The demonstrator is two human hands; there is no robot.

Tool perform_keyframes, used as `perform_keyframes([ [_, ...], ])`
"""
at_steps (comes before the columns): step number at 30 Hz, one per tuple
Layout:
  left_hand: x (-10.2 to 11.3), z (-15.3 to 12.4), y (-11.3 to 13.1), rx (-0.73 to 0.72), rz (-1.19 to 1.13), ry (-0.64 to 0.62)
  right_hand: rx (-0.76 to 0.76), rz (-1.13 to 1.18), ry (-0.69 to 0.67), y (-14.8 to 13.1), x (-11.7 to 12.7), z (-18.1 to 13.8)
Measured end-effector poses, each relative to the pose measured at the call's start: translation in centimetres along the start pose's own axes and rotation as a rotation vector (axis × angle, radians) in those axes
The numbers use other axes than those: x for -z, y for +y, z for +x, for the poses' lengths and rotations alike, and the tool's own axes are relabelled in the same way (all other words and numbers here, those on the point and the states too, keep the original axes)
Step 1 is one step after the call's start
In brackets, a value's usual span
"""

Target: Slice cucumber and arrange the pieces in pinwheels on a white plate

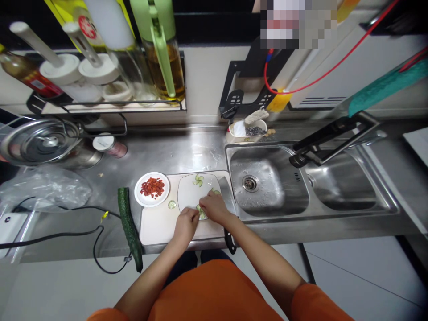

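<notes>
My left hand (185, 224) and my right hand (215, 206) meet over the near edge of a white square plate (190, 191) that lies on a pale cutting board (157, 223). Both hands pinch thin cucumber slices (201, 214) at the plate's front rim. A fan of cucumber slices (198, 179) lies at the plate's far edge, and another slice (216, 191) sits at its right side. One loose slice (171, 204) rests on the board left of the plate.
A small round plate of red goji berries (152, 188) sits left of the board. A whole cucumber (129, 227) lies on the steel counter. A knife handle (230, 240) juts past the counter edge. The double sink (301, 187) is to the right; a pot lid (42, 142), plastic bag (43, 187) and black cables (67, 234) are to the left.
</notes>
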State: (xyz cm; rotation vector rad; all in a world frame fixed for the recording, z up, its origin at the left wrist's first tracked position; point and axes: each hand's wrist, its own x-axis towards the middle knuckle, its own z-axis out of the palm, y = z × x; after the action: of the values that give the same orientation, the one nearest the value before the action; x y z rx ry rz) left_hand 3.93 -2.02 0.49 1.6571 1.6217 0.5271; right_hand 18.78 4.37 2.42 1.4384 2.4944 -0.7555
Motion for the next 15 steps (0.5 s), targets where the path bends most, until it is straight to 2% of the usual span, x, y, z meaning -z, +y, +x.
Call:
perform_keyframes([
  [15, -0.14, -0.55, -0.53, -0.103, 0.132, -0.026, 0.045, -0.090, 0.045, -0.03, -0.54, -0.64],
])
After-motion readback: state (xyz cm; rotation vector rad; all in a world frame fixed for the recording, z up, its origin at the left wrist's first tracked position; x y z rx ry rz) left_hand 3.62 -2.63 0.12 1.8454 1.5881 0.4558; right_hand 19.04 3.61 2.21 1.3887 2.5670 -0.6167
